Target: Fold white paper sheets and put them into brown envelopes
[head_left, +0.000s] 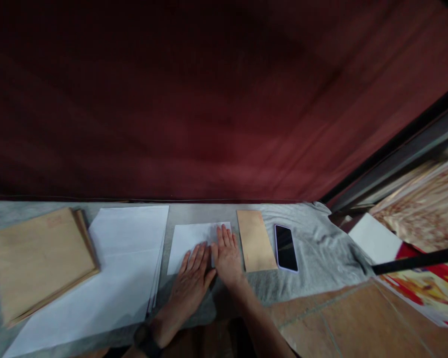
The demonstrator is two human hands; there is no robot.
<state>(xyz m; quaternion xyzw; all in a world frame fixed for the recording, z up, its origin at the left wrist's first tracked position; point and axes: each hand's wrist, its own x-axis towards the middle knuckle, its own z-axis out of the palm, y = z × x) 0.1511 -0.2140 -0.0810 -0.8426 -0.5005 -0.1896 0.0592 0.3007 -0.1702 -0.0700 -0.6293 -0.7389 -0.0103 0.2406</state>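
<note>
White paper (186,237) lies on grey cloth (317,261), left of the brown envelope (256,241). Left hand (192,277) and right hand (227,259) rest open, flat on it, gripping nothing; uneven pressure could skew or crease it.

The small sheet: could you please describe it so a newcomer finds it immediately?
On the grey cloth, look between the big white sheets and the brown paper beside the phone. Only the small sheet has the left hand and right hand on it.
</note>
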